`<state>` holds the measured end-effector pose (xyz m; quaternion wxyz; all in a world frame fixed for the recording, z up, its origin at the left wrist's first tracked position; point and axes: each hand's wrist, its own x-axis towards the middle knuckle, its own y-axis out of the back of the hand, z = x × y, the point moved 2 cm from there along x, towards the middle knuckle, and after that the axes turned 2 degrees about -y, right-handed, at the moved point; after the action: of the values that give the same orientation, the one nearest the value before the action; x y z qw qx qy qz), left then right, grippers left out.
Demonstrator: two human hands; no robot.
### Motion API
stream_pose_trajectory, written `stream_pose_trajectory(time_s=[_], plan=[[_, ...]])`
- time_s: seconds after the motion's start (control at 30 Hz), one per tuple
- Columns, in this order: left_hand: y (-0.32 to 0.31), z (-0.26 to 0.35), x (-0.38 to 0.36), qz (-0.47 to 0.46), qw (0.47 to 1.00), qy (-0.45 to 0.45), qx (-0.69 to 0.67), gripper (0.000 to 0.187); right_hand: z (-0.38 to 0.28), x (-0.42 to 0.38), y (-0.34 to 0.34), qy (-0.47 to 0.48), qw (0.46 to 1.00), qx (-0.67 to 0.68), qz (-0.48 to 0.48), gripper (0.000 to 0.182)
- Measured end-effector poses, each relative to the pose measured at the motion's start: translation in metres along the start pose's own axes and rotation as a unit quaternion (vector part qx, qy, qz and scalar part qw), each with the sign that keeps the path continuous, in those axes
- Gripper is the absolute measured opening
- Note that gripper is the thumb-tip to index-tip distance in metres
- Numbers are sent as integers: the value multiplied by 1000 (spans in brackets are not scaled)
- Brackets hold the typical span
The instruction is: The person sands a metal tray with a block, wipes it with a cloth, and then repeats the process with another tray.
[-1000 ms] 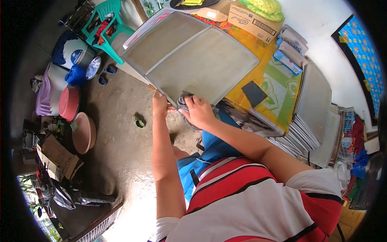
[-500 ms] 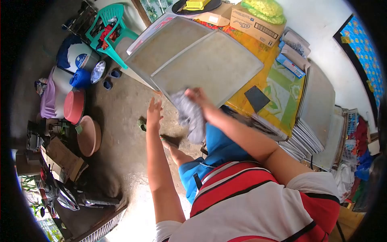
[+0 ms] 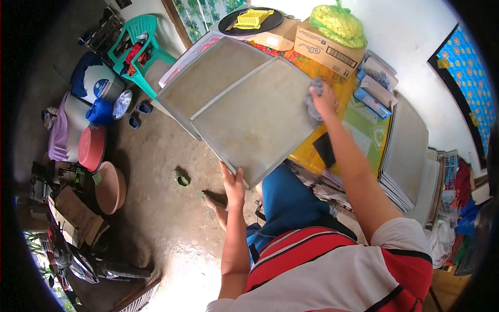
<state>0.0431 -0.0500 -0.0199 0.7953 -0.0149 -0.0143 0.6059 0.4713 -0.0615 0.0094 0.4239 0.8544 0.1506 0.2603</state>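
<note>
As the left hand (image 3: pixel 235 188) grips the tray's (image 3: pixel 260 114) near edge, the right hand (image 3: pixel 325 102), clenching cloth (image 3: pixel 313 107), seemingly wipes another (next stroke needs bracing).

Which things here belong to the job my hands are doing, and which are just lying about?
Likely part of the job:
gray cloth in the right hand
upper tray, with the left hand at its edge
tray partly beneath it

Apparently just lying about:
pink basin
loose green slipper
cardboard box
blue container

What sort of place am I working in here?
Probably a room in a home, perhaps doubling as a workspace: there's a green plastic chair, a pink basin and stacked trays.
</note>
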Motion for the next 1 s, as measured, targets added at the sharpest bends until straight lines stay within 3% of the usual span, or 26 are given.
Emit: stream_pose_trajectory(time_s=[0.03, 0.13, 0.47, 0.57, 0.73, 0.8, 0.9, 0.93, 1.0], plan=[[1, 7, -1, -10, 1000, 23, -10, 75, -25, -16, 9, -3, 999, -42, -34, 69], [2, 4, -3, -21, 998, 54, -10, 74, -58, -43, -20, 52, 997, -50, 1, 68], [5, 0, 1, -13, 997, 38, 61, 76, -206, -177, -41, 244, 952, 114, -146, 52], [6, -1, 2, -24, 996, 63, 63, 71, -231, -203, -48, 291, 927, 162, -171, 51], [4, 0, 4, -12, 1000, 14, 26, 51, -265, -229, -54, 343, 859, 277, -260, 47], [8, -9, 4, 2, 1000, 21, -12, 47, -277, -231, -58, 318, 823, 342, -324, 45], [27, -43, 12, -120, 963, 196, 141, 41, -298, -241, -45, 218, 744, 476, -415, 37], [14, -13, 0, -18, 992, 113, 43, 34, -303, -246, -37, 185, 712, 513, -442, 36], [21, -43, -2, -32, 985, 134, 101, 41, -299, -248, -16, 200, 696, 528, -444, 40]])
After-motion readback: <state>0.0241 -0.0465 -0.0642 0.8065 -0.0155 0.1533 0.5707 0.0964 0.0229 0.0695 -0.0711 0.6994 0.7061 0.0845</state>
